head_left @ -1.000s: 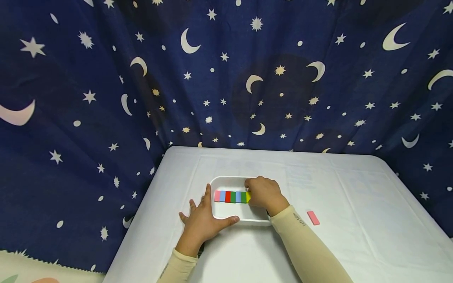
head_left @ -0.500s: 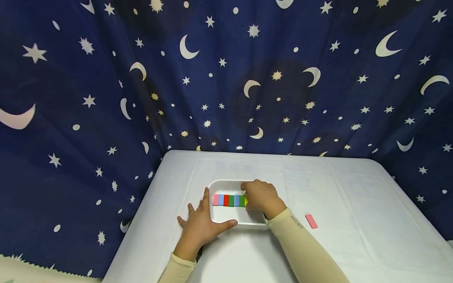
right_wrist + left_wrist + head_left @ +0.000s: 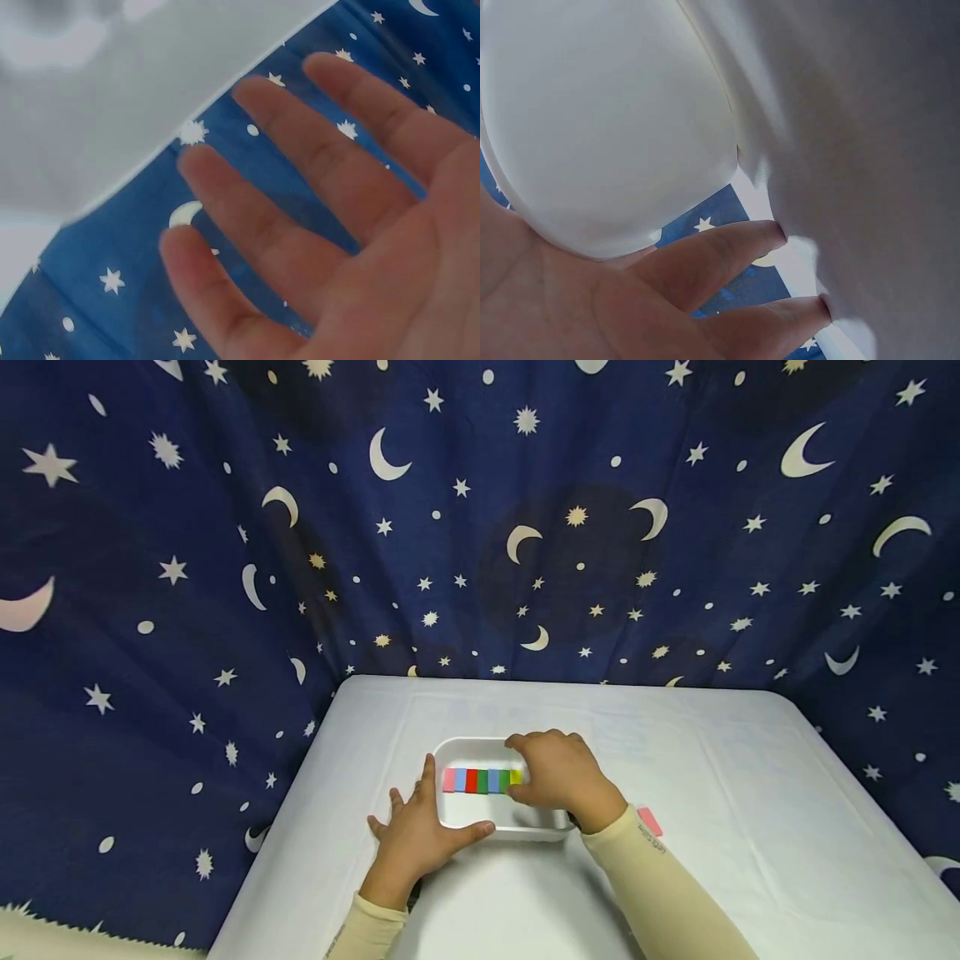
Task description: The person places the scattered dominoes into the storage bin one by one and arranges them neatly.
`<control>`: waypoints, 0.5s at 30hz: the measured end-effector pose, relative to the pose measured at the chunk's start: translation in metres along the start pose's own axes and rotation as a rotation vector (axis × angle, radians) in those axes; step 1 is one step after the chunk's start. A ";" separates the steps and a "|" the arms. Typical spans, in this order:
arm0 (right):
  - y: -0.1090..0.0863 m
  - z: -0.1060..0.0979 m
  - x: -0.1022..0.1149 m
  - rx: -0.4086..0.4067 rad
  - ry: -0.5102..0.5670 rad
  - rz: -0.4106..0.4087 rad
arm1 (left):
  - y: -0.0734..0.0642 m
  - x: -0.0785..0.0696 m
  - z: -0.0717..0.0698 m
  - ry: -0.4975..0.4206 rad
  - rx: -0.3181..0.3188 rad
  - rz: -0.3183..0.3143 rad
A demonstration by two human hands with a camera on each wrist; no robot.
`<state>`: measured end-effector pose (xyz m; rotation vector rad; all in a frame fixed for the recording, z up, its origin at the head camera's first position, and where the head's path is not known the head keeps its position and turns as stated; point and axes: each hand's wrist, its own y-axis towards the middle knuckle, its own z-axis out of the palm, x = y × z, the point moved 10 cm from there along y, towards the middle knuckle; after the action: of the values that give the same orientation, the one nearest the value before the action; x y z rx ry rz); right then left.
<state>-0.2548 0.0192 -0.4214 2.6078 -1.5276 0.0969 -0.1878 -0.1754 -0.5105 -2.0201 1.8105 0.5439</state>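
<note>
A white tray (image 3: 468, 815) holds a row of flat coloured blocks (image 3: 482, 781) lying side by side: pink, light blue, red, green and more, with a yellow block (image 3: 517, 776) at the right end. My left hand (image 3: 416, 839) rests against the tray's left side, fingers spread, thumb along the near rim. In the left wrist view, the palm of that hand (image 3: 577, 300) lies against the tray's outer side. Over the tray's right part is my right hand (image 3: 562, 770), its thumb and index finger apart near the yellow block. Its fingers show empty and extended in the right wrist view.
A loose pink block (image 3: 649, 821) lies right of the tray, partly behind the right sleeve (image 3: 660, 877). White cloth covers the table (image 3: 750, 793). A dark blue curtain (image 3: 450, 552) with moons and stars hangs behind and at the sides.
My right hand has loosened from the yellow block, its thumb and index finger parting, so more of that block shows. The left hand keeps its place at the tray. The view shifts slightly.
</note>
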 end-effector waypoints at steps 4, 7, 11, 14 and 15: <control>-0.014 -0.011 0.000 -0.044 -0.011 -0.029 | 0.001 0.000 0.001 0.005 -0.002 0.002; -0.024 -0.017 -0.003 -0.080 -0.022 -0.046 | 0.001 0.000 0.001 0.002 -0.005 0.003; -0.040 -0.025 -0.009 -0.146 -0.028 -0.060 | 0.000 0.000 0.001 -0.005 -0.002 -0.001; -0.053 -0.030 -0.015 -0.201 -0.038 -0.063 | 0.000 0.000 0.002 -0.006 0.003 -0.003; -0.057 -0.031 -0.017 -0.221 -0.041 -0.067 | 0.000 0.000 0.001 -0.005 0.001 -0.004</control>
<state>-0.2128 0.0657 -0.3968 2.4961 -1.3748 -0.1252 -0.1879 -0.1744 -0.5116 -2.0193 1.8027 0.5464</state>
